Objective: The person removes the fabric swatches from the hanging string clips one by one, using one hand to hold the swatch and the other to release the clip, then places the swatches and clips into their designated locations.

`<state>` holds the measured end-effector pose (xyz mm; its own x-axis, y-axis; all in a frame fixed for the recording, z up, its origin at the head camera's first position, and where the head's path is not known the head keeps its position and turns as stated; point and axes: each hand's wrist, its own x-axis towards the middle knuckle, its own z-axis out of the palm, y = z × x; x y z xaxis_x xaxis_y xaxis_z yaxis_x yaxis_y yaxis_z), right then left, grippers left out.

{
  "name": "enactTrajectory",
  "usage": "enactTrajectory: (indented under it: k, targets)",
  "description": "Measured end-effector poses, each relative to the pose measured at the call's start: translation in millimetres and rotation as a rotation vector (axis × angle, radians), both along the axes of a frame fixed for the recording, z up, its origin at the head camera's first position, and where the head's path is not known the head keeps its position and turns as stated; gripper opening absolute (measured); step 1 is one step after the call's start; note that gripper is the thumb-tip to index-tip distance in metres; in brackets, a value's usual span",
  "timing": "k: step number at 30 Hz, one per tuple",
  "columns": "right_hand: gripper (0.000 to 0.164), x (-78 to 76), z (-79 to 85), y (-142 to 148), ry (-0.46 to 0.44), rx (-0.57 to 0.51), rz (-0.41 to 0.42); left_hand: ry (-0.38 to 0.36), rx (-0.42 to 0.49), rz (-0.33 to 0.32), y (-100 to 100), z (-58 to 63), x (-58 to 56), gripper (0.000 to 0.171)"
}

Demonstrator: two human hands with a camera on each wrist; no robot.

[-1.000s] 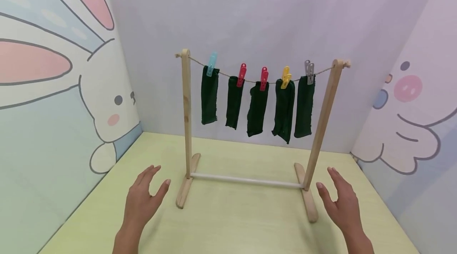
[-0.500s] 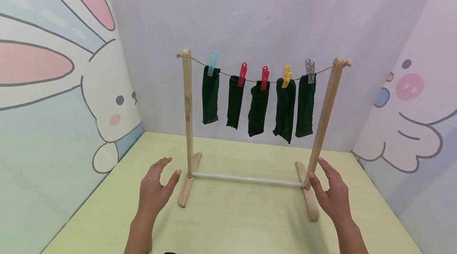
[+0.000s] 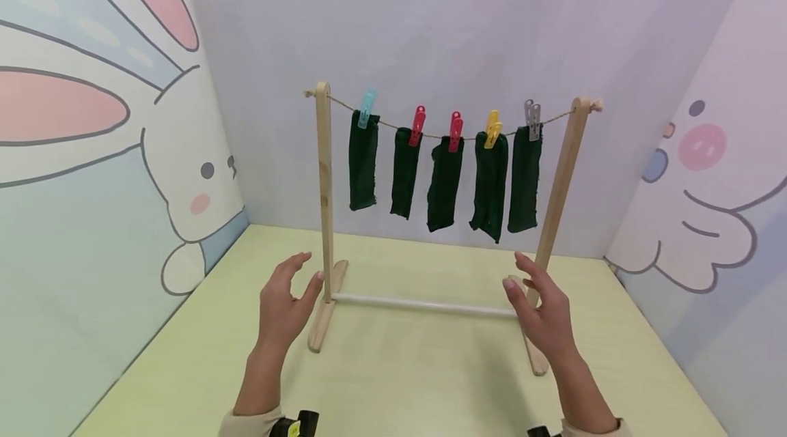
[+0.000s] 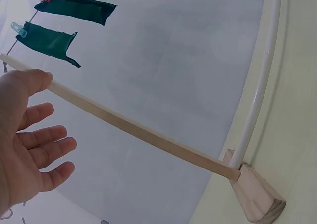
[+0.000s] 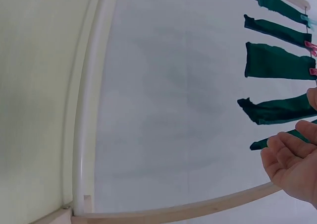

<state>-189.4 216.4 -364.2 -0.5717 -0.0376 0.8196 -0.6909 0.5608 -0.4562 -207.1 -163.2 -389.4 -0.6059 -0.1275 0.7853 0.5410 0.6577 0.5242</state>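
A wooden drying rack (image 3: 324, 191) stands on the table, a string (image 3: 436, 137) tied between its posts. Several dark green cloth strips (image 3: 363, 164) hang from the string. Clothespins hold them: a light blue clothespin (image 3: 366, 109), two red clothespins (image 3: 456, 132), a yellow clothespin (image 3: 493, 130) and a grey clothespin (image 3: 533, 121). My left hand (image 3: 285, 311) is raised near the left post with fingers apart, holding nothing. By the right post, my right hand (image 3: 546, 314) is likewise raised and holds nothing; in the head view it covers part of that post's base.
A white crossbar (image 3: 424, 305) joins the rack's feet low over the pale yellow table (image 3: 406, 382). A pale cloth wall (image 3: 443, 34) rises behind. Side panels carry a cartoon rabbit (image 3: 190, 177) on the left and another cartoon animal (image 3: 695, 218) on the right.
Both hands have moved forward and inward, closer to the rack's posts. Sleeves and dark wrist straps have come into view at the bottom. The rack and the cloths have stayed in place.
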Motion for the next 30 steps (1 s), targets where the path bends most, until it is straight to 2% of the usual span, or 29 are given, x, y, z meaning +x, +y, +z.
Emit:
enactTrajectory:
  k: [6, 13, 17, 22, 30]
  targets:
    - [0.043, 9.0, 20.1, -24.8, -0.03, -0.064, 0.034, 0.03, 0.024, -0.037, 14.9, 3.5, -9.0, 0.037]
    - [0.042, 1.1, 24.2, -41.0, -0.03, -0.088, 0.151, 0.017, 0.094, -0.043, 24.5, 9.1, -16.2, 0.036]
    - [0.041, -1.2, 29.6, -49.5, -0.032, -0.082, 0.191, 0.02, 0.118, -0.08, 28.6, 14.8, -20.1, 0.035]
    - [0.039, -2.6, 43.5, -59.2, 0.001, -0.064, 0.211, 0.06, 0.134, -0.1, 34.7, 24.1, -26.0, 0.032]
    - [0.035, -8.8, 64.6, -72.2, 0.015, -0.08, 0.318, 0.076, 0.179, -0.13, 39.9, 38.0, -34.3, 0.035]
